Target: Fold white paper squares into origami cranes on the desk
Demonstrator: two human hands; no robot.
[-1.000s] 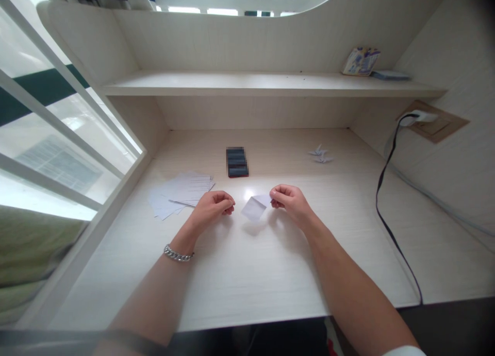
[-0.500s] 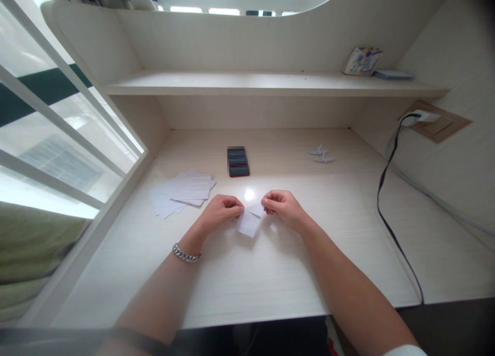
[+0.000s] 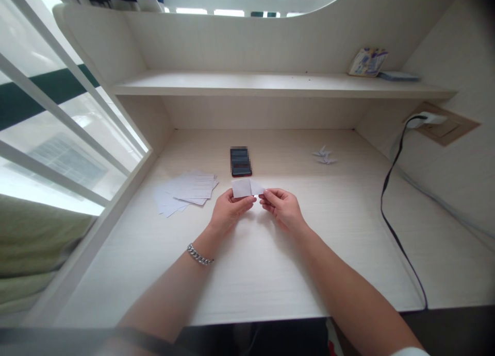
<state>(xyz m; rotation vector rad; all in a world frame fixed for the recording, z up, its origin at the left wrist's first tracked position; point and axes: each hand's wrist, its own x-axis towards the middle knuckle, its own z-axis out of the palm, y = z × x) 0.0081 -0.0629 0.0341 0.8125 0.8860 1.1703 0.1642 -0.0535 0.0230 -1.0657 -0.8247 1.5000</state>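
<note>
A small folded piece of white paper (image 3: 242, 187) is held between my two hands, above the middle of the desk. My left hand (image 3: 231, 206) grips its left part and lower edge, the thumb pointing right. With thumb and fingertips my right hand (image 3: 281, 205) pinches the pointed right end of the paper. A crease stands upright near the paper's middle. Just behind the paper lies a dark phone-like device (image 3: 241, 162), its face pixelated. Loose sheets of white paper (image 3: 185, 191) lie fanned out to the left of my left hand.
Small folded white paper pieces (image 3: 324, 155) lie at the back right of the desk (image 3: 247, 284). A black cable (image 3: 386, 212) runs from a wall socket (image 3: 444, 123) down the right side. A shelf (image 3: 270, 83) above bears a small colourful box (image 3: 368, 61).
Both hands have raised and turned the paper, which was lower and tilted between them. My left hand has moved right, closer to my right hand.
</note>
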